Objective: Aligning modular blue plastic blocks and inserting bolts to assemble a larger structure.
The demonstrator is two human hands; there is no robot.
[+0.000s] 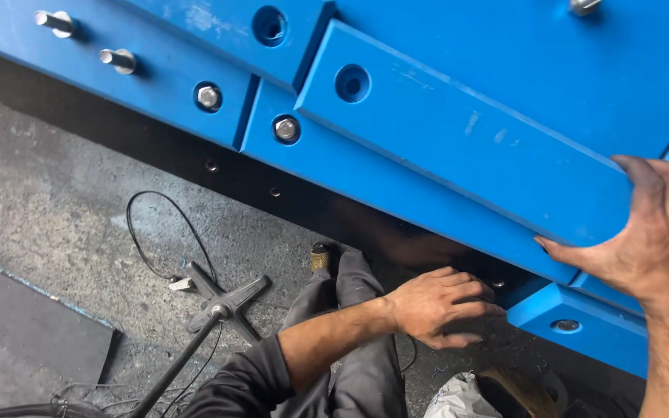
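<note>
A thick blue plastic panel (466,147) with a round hole lies loose and tilted on top of other blue panels. My right hand (644,232) grips its lower right end, thumb under the edge. My left hand (439,306) reaches under the panels against the black steel frame (288,193), fingers curled near a small hole; what it holds, if anything, is hidden.
Bolts (286,128) sit in recessed holes of the fixed blue panels (156,70); two long bolts (118,59) stick out at the upper left. On the concrete floor lie a cross wrench (226,298), a black cable (156,232) and a white bag (458,396). My grey-trousered legs (358,340) are below.
</note>
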